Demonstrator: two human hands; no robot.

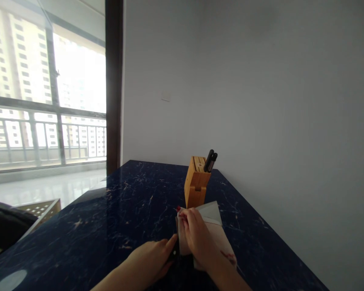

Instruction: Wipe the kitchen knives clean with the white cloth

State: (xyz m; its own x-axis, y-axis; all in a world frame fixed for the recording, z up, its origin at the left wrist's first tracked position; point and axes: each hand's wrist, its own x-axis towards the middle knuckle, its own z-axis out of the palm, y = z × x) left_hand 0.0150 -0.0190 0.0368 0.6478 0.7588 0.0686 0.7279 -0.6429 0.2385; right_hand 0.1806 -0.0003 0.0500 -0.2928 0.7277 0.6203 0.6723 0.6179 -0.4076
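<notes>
My left hand (pixel 151 258) is closed around the black handle of a knife (pixel 174 253), low in the middle of the head view. The knife points away from me, and its blade is mostly hidden beside a white cloth with red trim (pixel 221 238). My right hand (pixel 198 234) pinches part of this cloth against the blade's side, fingers bent. The rest of the cloth spreads over the table under and to the right of that hand. Just beyond both hands stands a wooden knife block (pixel 196 184), with black handles (pixel 211 161) sticking out of its top right.
The dark blue marbled table (pixel 133 202) stretches toward a grey wall (pixel 261 101) at the back and right. On the left are a large window (pixel 48 81) and a light perforated piece (pixel 41 210) beside a dark object (pixel 9 222). A pale round spot (pixel 12 280) shows at the lower left.
</notes>
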